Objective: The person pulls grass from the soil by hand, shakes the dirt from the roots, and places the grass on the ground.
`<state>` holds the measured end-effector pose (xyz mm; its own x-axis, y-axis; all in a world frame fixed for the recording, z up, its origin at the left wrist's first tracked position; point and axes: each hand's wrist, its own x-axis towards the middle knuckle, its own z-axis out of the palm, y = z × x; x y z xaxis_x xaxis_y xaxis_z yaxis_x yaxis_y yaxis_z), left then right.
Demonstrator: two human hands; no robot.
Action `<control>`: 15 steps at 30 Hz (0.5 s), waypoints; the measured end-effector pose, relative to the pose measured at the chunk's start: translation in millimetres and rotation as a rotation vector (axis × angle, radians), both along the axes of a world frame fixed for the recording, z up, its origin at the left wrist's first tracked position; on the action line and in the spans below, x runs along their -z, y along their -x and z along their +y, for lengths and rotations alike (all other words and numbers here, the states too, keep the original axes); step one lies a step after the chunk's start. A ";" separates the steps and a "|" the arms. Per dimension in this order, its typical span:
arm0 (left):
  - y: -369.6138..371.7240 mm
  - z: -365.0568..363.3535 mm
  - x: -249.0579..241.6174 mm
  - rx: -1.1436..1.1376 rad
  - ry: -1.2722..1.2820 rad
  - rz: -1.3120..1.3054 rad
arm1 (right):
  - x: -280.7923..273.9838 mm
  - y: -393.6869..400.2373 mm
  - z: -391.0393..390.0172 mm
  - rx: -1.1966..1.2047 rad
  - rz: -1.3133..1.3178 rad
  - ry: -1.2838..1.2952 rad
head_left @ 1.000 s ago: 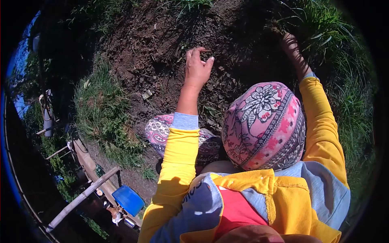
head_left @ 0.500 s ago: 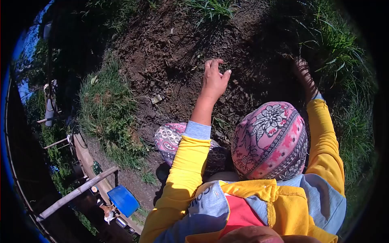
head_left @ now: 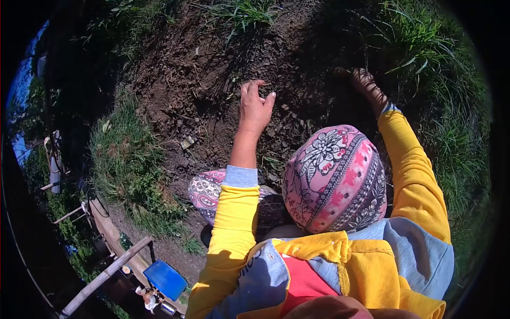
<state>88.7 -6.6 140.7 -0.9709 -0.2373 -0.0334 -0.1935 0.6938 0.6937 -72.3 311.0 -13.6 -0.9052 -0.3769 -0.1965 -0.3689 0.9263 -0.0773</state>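
Observation:
My left hand (head_left: 255,110) hovers close over the dark, crumbly soil (head_left: 218,114), fingers bent and thumb held apart, with nothing in its grasp. In deep shade to the right, my right hand (head_left: 366,86) is low at the ground beside a clump of long grass (head_left: 417,40). Its fingers look curled, and a brownish shape (head_left: 342,70) shows at their tips; I cannot tell what it is. My knee (head_left: 334,181), in pink and black patterned cloth, rises between my yellow-sleeved arms.
A small pale scrap (head_left: 187,142) lies on the soil left of my left hand. Grass (head_left: 130,159) grows further left. Beyond it are a wooden pole (head_left: 106,276), a blue container (head_left: 166,280) and a brown and white animal (head_left: 149,299). Another grass tuft (head_left: 241,13) stands ahead.
The view has swung, so most things sit further left in it. My right hand has reached a little forward and inward. My left hand keeps nearly the same pose.

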 end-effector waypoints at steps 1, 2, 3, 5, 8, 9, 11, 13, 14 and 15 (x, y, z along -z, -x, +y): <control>1.4 0.6 0.0 0.002 -0.001 0.008 | -7.7 2.2 -5.9 0.102 0.048 -0.038; -2.4 2.8 1.0 -0.013 -0.009 0.005 | -48.7 -0.8 -19.9 0.194 -0.082 0.233; -2.2 4.2 -1.0 -0.032 -0.058 -0.013 | -53.2 -5.0 -19.8 0.164 -0.023 0.320; 0.9 3.6 3.5 -0.032 -0.054 -0.012 | -49.0 -6.7 -17.1 0.074 0.131 0.480; 3.2 3.4 1.3 0.002 -0.003 -0.049 | 33.2 -9.7 7.2 -0.055 -0.053 0.097; 4.0 2.1 3.1 0.006 -0.003 -0.036 | -3.0 -16.1 -10.2 0.088 -0.088 0.075; -0.5 2.0 6.9 -0.014 -0.027 -0.037 | -38.1 -29.7 -28.7 0.008 -0.064 0.159; 2.0 1.1 10.1 -0.014 -0.038 -0.037 | -52.6 -30.7 -40.7 -0.100 -0.015 0.251; 0.8 1.3 11.9 -0.007 -0.044 -0.042 | -50.1 -31.3 -41.4 -0.145 0.013 0.277; 0.5 0.6 13.5 0.027 0.013 -0.020 | -45.3 -27.1 -43.8 -0.193 0.048 0.303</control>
<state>88.1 -6.0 127.2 -0.9762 -0.2112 -0.0498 -0.1879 0.7078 0.6810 -45.2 267.2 31.8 -0.8173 -0.5761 -0.0085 -0.5445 0.7771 -0.3158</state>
